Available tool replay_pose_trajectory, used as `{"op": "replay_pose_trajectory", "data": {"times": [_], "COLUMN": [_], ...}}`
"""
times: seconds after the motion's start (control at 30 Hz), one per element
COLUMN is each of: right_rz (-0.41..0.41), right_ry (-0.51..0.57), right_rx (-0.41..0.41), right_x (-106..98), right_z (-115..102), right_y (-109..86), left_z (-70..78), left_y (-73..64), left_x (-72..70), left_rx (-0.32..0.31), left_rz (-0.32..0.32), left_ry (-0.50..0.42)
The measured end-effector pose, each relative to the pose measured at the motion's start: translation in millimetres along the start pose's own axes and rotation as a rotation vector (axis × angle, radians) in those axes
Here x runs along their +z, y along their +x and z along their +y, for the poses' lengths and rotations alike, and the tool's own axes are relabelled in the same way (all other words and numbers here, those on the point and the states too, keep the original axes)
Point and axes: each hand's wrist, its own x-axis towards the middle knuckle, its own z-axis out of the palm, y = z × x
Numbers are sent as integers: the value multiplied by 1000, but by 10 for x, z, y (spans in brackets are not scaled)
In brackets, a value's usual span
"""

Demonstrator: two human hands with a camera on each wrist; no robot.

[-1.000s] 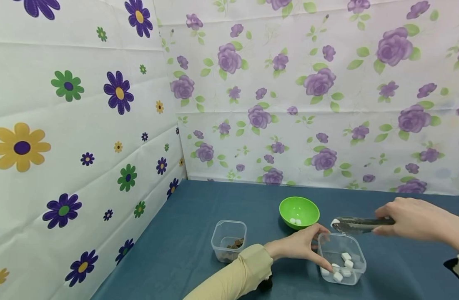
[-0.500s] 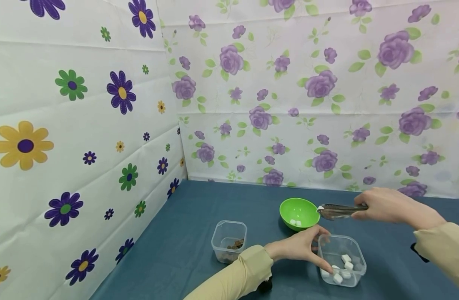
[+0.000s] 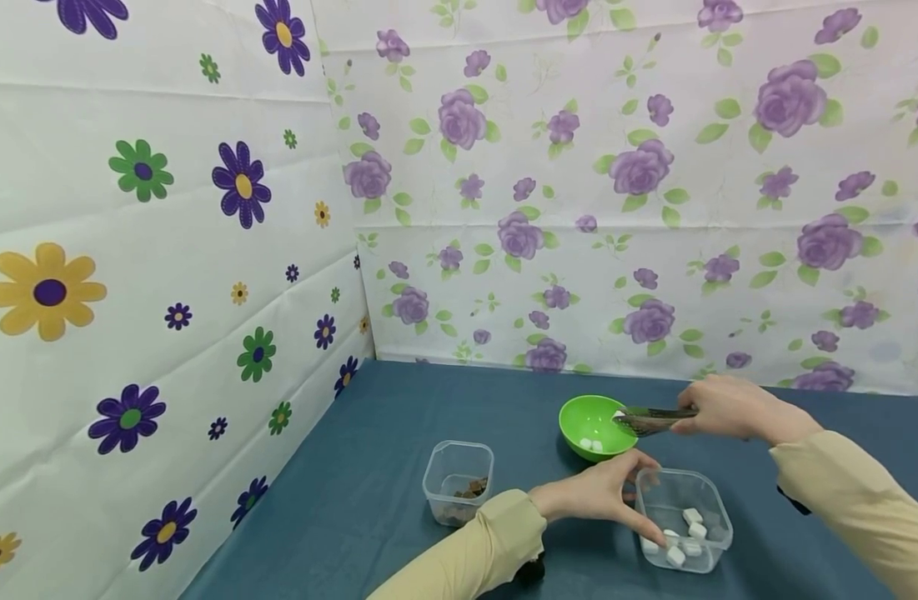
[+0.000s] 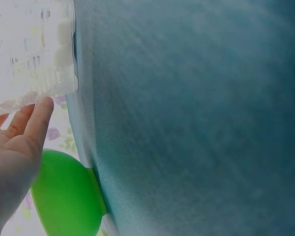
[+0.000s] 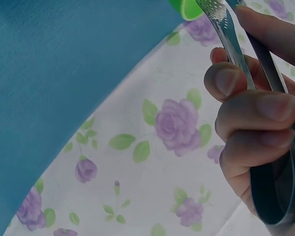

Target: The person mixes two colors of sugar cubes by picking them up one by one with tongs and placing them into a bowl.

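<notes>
Left sleeve: beige cuff (image 3: 496, 529), reaching in from the bottom edge, with a small black object (image 3: 531, 571) under the wrist.
Left hand: the left hand (image 3: 597, 492) grips the left side of a clear container, thumb set wide of the fingers, thumb along the near side and fingertips at the far left corner.
Right-hand container: the clear plastic container (image 3: 663, 504) stands upright on the table, squarish and open-topped.
White cubes: several small white cubes (image 3: 693, 517) lie in that container, loosely clustered toward its near end.
Other container: a similar clear tub (image 3: 438, 490) stands well to the left, beyond the left forearm, holding brown chunks (image 3: 474, 487).
Right hand: the right hand (image 3: 736, 408) holds metal tongs between thumb and curled fingers; its beige sleeve (image 3: 849, 496) comes in from the right.
Tongs: the metal tongs (image 3: 649, 422) point left, their perforated ends over the right side of the bowl; how high above it, I cannot tell.
Carried cube: one white piece (image 3: 618, 414) shows at the tong tips.
Green bowl: the glossy bowl (image 3: 576, 418) sits upright behind the left hand, two white cubes (image 3: 591, 445) at its bottom.
Table: dark blue cover (image 3: 428, 400).
Backdrop: daisy-print sheet (image 3: 196, 175) at left, purple-rose sheet (image 3: 474, 192) behind.
</notes>
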Motion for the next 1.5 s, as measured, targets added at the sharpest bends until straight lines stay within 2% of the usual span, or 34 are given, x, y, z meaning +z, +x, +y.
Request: {"op": "replay_pose_trajectory", "data": {"times": [0.3, 0.67, 1.33, 1.5], "right_rz": [-19, -22, -35, -108], "right_ry": [55, 48, -13, 69], "right_rx": [49, 48, 64, 98], "right_x": [74, 23, -281, -336], "right_z": [-14, -1, 25, 1], "right_y": [17, -58, -560, -663], "left_z": [-8, -15, 22, 15], "left_y": [17, 5, -6, -10], "left_x": [9, 9, 1, 7], "left_rx": [0, -7, 29, 39], "left_rz": [-5, -4, -1, -9], "left_ry": [5, 5, 30, 26]}}
